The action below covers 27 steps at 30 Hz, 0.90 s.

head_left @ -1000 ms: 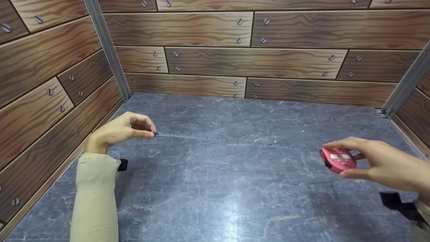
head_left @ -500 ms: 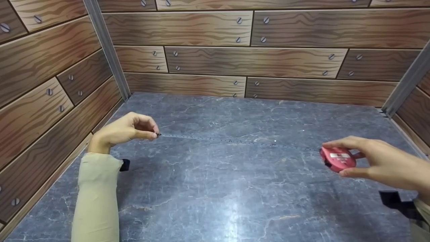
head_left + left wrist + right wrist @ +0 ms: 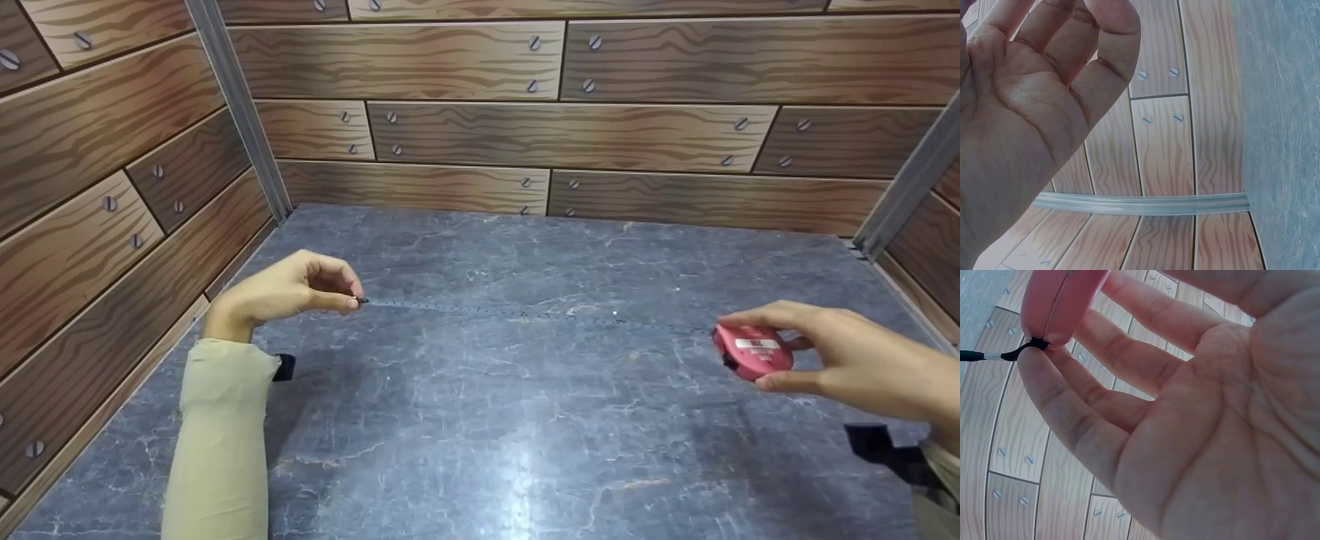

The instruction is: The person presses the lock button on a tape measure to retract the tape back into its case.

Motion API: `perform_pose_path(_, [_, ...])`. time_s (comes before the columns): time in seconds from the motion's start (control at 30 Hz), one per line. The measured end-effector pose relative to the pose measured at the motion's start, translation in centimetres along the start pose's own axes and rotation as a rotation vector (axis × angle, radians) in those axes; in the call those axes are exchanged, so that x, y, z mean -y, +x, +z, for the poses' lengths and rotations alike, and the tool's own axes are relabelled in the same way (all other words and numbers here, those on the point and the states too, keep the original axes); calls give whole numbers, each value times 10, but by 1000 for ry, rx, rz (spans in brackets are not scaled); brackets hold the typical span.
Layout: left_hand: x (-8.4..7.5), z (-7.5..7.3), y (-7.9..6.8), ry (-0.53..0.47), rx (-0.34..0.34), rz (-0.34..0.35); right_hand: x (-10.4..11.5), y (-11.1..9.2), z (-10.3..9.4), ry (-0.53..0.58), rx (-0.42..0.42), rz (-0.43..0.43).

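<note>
A red tape measure (image 3: 754, 352) is gripped between the thumb and fingers of my right hand (image 3: 847, 360), held above the tabletop. Its thin blade (image 3: 523, 313) stretches out to the left across the head view. The dark end hook (image 3: 363, 300) is pinched by my left hand (image 3: 289, 289) between thumb and forefinger. Close up in the right wrist view, the pink-red case (image 3: 1058, 309) shows with a black strap (image 3: 1016, 354) at one end. The left wrist view shows the palm (image 3: 1027, 112) and curled fingers; the hook is out of sight there.
Beneath both hands lies a grey-blue marbled tabletop (image 3: 465, 420). Wood-plank panels (image 3: 465, 135) rise at its back and sides, joined by metal corner posts (image 3: 244, 112). Dark camera mounts (image 3: 874, 442) sit at the wrists.
My left hand has moved slightly right with the hook, so the stretch of blade between the hands is a little shorter. The right hand with the case has barely shifted.
</note>
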<state>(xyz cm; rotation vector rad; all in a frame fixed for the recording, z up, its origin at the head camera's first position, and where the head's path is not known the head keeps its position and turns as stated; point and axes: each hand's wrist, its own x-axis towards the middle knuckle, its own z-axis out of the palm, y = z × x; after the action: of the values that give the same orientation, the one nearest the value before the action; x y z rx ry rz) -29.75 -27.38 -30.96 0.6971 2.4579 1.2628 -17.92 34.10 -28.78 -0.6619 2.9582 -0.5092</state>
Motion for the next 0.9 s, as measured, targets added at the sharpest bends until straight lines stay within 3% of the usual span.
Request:
perform_pose_path(0.63, [-6,7,6,6,34,-9,-1,4,4,0,8,-12])
perform_pose_path(0.9, [-8,9,7,-6,56,-3,-3,3,7,-39,-42,-50])
